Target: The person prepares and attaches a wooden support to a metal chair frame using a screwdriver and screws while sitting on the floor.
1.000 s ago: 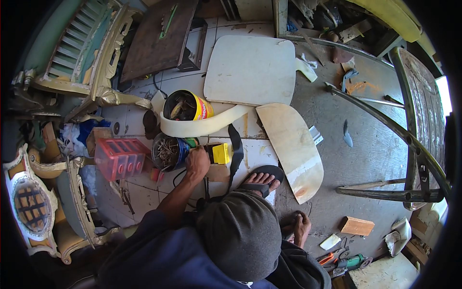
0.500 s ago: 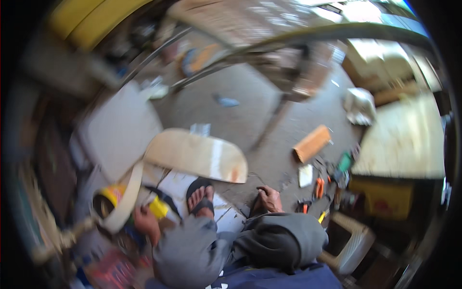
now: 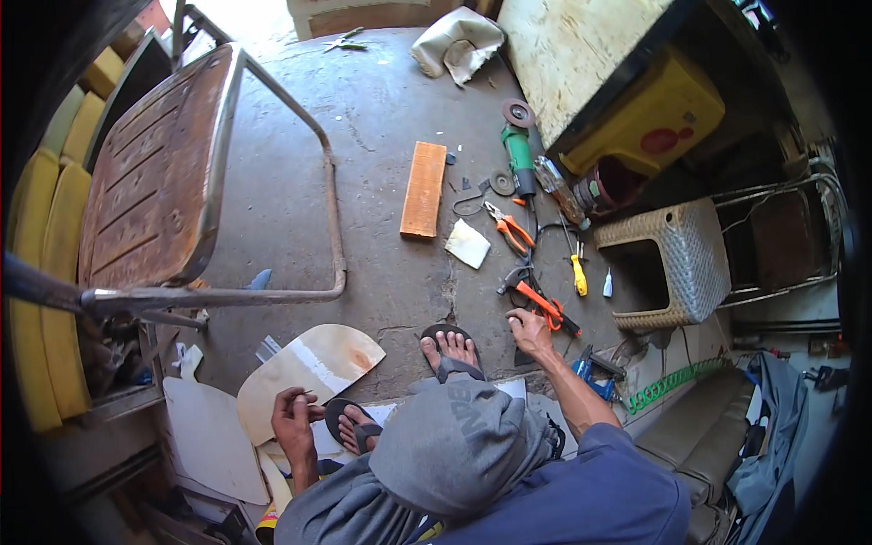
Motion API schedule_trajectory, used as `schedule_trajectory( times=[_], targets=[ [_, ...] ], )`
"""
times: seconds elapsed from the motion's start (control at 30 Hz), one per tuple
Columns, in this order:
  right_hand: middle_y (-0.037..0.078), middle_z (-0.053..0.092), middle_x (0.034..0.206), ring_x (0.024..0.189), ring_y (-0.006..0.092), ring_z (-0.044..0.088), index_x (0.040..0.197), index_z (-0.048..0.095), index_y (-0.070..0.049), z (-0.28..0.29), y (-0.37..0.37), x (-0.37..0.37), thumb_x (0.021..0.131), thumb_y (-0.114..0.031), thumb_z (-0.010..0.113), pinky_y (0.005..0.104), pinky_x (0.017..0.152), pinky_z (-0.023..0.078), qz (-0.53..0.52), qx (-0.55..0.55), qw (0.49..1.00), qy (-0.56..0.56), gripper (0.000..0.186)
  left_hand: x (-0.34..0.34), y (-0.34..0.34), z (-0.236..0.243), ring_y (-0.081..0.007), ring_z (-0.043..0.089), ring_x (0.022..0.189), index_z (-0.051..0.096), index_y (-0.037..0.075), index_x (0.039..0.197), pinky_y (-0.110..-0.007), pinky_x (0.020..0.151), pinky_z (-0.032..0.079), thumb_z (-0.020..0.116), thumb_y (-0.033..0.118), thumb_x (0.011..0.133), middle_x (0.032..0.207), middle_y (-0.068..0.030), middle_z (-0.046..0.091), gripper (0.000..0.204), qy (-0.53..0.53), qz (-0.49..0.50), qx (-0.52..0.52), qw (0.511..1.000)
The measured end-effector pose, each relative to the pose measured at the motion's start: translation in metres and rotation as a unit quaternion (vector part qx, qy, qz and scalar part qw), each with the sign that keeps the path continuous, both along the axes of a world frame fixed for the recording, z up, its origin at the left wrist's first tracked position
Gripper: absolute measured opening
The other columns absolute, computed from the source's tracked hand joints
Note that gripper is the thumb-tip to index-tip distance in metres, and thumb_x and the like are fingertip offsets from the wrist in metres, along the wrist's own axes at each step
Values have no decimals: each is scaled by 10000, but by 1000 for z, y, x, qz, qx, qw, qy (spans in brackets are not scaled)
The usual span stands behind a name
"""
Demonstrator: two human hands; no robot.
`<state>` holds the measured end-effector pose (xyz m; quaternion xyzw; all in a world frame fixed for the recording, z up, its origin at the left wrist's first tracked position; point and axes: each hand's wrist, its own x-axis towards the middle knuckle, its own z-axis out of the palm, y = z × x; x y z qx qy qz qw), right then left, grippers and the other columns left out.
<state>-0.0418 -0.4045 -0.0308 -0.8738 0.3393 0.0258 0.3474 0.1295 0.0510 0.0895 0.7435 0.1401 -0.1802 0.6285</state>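
My left hand [image 3: 294,423] is beside the rounded end of a pale wooden board [image 3: 313,368] that has a white stripe across it. Its thumb and fingers are pinched together; a thin dark tip shows between them, too small to name. My right hand [image 3: 530,332] hovers over the floor with curled fingers, close to a hammer [image 3: 538,298] with an orange and black handle. Whatever it may hold is hidden. Farther off lie orange-handled pliers [image 3: 511,229], a yellow-handled screwdriver [image 3: 579,275] and a green angle grinder [image 3: 519,154].
A rusty metal chair [image 3: 163,173] stands at the left. On the floor are an orange-brown block [image 3: 423,189], a white pad [image 3: 468,243] and a crumpled pale cover [image 3: 457,45]. At the right are a woven-sided stool [image 3: 677,263], a green coiled hose [image 3: 677,386] and a yellow container [image 3: 658,113].
My view has swung to the right and sharpened. The left hand has come away from a curved pale strip and yellow object to beside the board. My right hand is now near the tools.
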Motion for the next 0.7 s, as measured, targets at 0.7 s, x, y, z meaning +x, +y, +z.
schedule_trajectory(
  times=[0.7],
  targets=[
    [222, 711, 944, 895, 414, 688, 1111, 637, -60, 41, 132, 148, 917, -157, 651, 473, 783, 546, 423, 206, 882, -27, 218, 38, -39, -73, -273, 679, 960, 707, -1, 1144, -390, 876, 536, 660, 308, 968, 1061, -172, 717, 359, -77, -218, 196, 953]
  ],
)
